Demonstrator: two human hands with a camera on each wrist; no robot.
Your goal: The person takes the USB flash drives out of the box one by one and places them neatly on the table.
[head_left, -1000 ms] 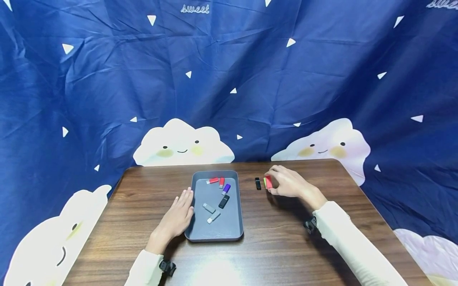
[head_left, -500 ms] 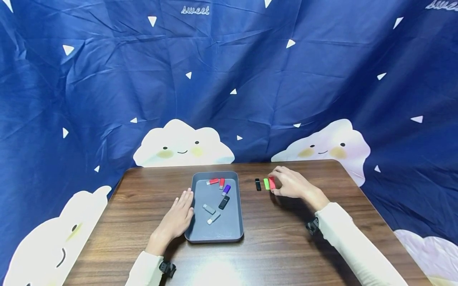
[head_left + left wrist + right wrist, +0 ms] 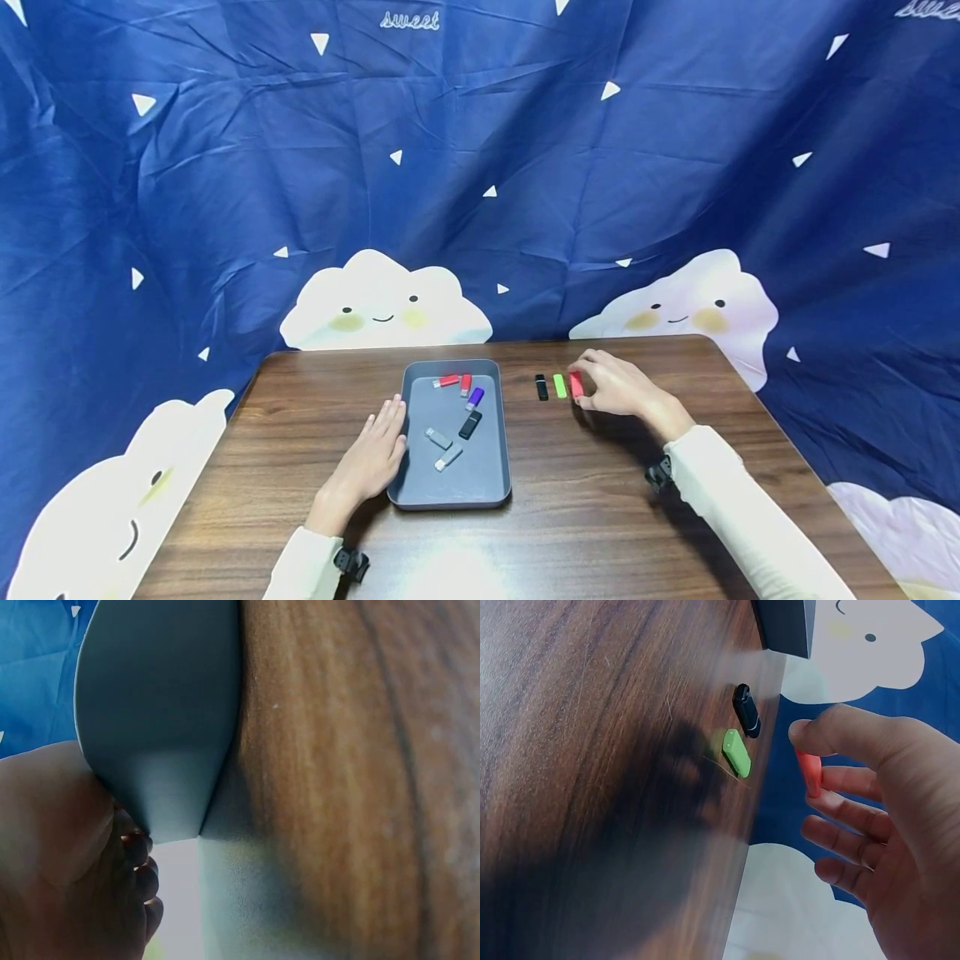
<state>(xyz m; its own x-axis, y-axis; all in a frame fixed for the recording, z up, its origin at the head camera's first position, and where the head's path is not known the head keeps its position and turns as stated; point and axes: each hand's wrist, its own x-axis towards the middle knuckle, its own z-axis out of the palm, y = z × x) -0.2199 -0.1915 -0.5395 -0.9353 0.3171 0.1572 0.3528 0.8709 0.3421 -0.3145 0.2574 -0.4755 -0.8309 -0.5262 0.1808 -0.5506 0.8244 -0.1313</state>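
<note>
Centrally, the gray tray [image 3: 420,492] is holding six USB sticks [image 3: 460,411]; the flat left hand [image 3: 371,458] is touching its left rim, while the right hand [image 3: 615,387] is pinching a red stick [image 3: 576,384].

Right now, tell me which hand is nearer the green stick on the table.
Right. The right hand pinches the red stick just beside the green stick; the left hand rests against the tray, farther off.

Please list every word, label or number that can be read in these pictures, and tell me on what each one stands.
"sweet": white script on the blue backdrop cloth, top centre in the head view.
A second white script at the top right corner is cut off, not readable.
The USB sticks, such as the red stick, show no readable print.
</note>
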